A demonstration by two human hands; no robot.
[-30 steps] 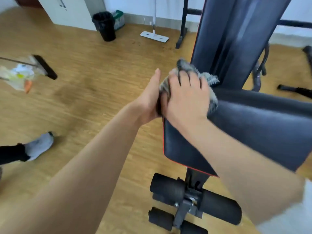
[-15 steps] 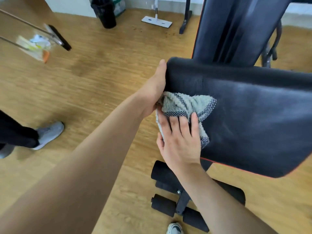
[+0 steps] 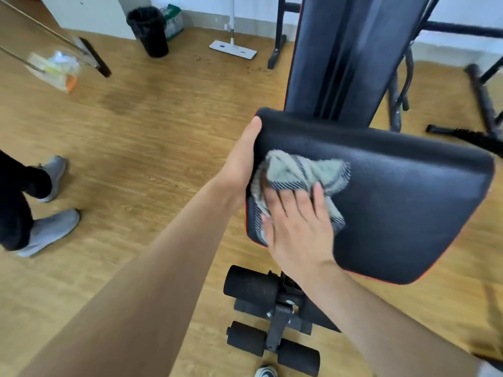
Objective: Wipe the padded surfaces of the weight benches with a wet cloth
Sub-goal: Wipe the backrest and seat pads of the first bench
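Observation:
A black padded seat pad (image 3: 394,202) with a red edge fills the centre right, tilted toward me. Behind it the bench's long black backrest (image 3: 348,55) rises steeply. A grey-green checked cloth (image 3: 302,172) lies bunched on the seat's left part. My right hand (image 3: 296,227) presses flat on the cloth's lower half, fingers spread. My left hand (image 3: 242,167) grips the seat's left edge, thumb up at its top corner.
Black foam leg rollers (image 3: 253,287) and the bench frame sit below the seat. Another person's legs and grey shoes (image 3: 51,229) stand at the left. A black bin (image 3: 149,31), a flat mop (image 3: 232,49), a dustpan with litter (image 3: 57,68) and black rack feet (image 3: 481,99) lie on the wood floor.
The right hand has slid the cloth from the seat's top corner down onto its face. The left hand has kept hold of the seat's left edge.

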